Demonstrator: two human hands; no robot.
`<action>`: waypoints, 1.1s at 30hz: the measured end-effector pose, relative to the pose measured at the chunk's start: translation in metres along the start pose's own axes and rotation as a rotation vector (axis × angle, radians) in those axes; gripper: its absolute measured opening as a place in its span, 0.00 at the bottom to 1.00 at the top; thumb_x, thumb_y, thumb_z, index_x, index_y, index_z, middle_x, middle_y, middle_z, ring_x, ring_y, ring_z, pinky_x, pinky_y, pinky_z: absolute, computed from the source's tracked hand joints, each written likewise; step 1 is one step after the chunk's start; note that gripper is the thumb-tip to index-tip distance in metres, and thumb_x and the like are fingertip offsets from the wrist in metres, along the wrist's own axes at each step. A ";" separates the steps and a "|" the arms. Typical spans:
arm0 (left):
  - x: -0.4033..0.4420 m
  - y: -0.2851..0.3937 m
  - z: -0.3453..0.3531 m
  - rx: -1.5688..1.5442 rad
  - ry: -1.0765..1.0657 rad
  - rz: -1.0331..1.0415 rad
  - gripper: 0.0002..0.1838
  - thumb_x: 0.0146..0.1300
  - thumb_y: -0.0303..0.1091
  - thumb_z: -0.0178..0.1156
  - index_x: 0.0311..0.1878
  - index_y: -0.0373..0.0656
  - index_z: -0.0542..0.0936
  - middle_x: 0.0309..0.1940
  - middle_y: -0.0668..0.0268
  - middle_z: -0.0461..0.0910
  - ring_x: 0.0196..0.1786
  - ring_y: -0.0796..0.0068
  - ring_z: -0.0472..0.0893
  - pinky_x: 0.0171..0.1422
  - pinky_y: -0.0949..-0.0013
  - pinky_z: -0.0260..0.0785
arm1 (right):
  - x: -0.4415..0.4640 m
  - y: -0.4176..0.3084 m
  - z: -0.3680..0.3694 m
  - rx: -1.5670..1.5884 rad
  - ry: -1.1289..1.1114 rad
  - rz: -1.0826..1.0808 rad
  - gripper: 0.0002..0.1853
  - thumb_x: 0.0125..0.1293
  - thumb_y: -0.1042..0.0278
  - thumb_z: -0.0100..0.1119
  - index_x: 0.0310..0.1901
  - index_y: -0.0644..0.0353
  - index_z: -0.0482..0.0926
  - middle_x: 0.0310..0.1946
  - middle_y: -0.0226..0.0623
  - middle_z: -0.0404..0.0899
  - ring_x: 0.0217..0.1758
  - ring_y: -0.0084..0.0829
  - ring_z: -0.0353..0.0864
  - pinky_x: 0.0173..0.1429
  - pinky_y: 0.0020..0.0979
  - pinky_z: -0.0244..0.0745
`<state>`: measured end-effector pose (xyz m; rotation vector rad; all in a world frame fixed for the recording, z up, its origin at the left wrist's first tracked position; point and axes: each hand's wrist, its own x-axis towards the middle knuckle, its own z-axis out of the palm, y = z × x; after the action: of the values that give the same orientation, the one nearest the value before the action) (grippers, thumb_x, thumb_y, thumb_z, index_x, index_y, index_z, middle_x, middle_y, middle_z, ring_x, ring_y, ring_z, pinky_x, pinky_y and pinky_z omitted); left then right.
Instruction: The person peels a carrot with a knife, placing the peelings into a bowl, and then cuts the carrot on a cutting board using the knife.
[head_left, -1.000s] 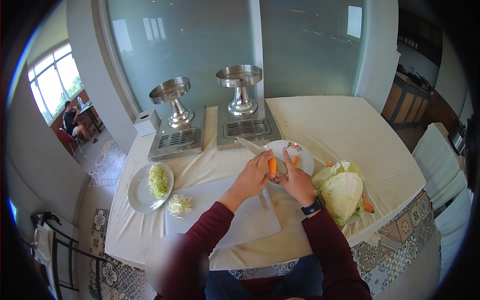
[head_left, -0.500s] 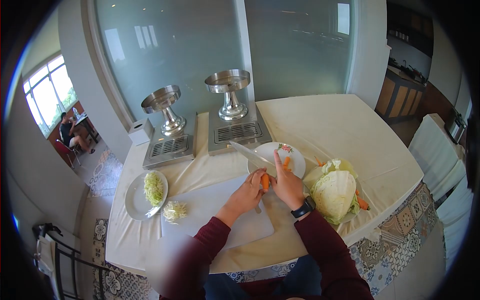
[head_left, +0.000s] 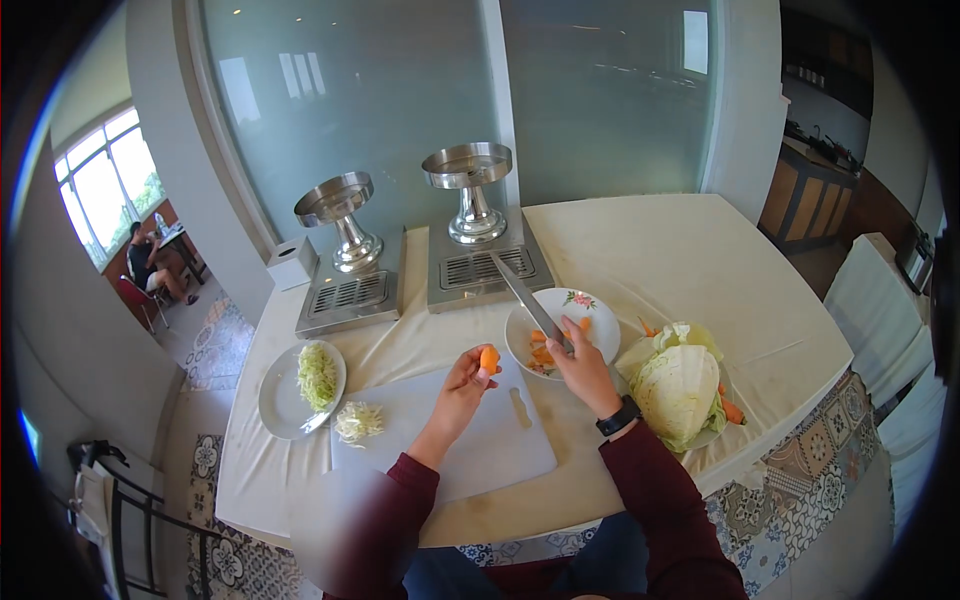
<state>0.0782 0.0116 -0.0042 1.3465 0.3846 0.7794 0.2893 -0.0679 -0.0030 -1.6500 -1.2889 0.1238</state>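
The person's two hands are apart from each other above a counter spread with a cream cloth (head_left: 680,250). The left hand (head_left: 460,385) pinches a stubby orange piece of carrot (head_left: 489,360) upright between thumb and fingers, over the far part of a white rectangular cutting board (head_left: 490,445). The right hand (head_left: 588,370), below a black wristwatch (head_left: 618,416), is closed around a long-bladed metal knife (head_left: 528,303), its blade slanting away to the upper left, over a white round dish with a red floral design (head_left: 606,340). Slender orange carrot pieces (head_left: 540,352) lie in that dish.

Just right of the dish, a large pale-green cut cabbage (head_left: 680,388) sits with an orange carrot (head_left: 733,411) at its right side. A small heap of pale shredded cabbage (head_left: 358,424) rests on the board's left end; beside it, a white round plate (head_left: 280,402) bears a larger light-green shredded mound (head_left: 317,375). Behind stand two silver metal pedestal stands (head_left: 474,190).
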 end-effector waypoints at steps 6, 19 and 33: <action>-0.037 0.014 -0.013 -0.277 -0.003 0.006 0.27 0.70 0.28 0.54 0.72 0.39 0.62 0.64 0.64 0.70 0.56 0.74 0.74 0.58 0.73 0.66 | -0.014 -0.032 -0.002 0.293 -0.374 -0.026 0.31 0.73 0.51 0.52 0.70 0.61 0.62 0.48 0.48 0.81 0.34 0.30 0.81 0.45 0.29 0.75; -0.053 0.019 -0.014 0.022 0.050 0.110 0.31 0.65 0.22 0.61 0.71 0.41 0.65 0.61 0.67 0.73 0.61 0.77 0.74 0.61 0.72 0.69 | -0.038 -0.071 0.001 0.149 -0.634 -0.303 0.36 0.69 0.49 0.56 0.75 0.48 0.55 0.22 0.41 0.79 0.21 0.37 0.79 0.29 0.35 0.73; -0.056 0.026 -0.007 0.218 0.064 0.184 0.29 0.62 0.18 0.62 0.67 0.38 0.68 0.56 0.66 0.76 0.54 0.78 0.77 0.57 0.73 0.73 | -0.040 -0.067 0.003 0.002 -0.535 -0.452 0.36 0.69 0.48 0.55 0.75 0.45 0.55 0.17 0.38 0.73 0.17 0.38 0.73 0.24 0.36 0.68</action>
<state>0.0274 -0.0216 0.0094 1.5791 0.4092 0.9561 0.2248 -0.1012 0.0261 -1.3236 -2.0344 0.3044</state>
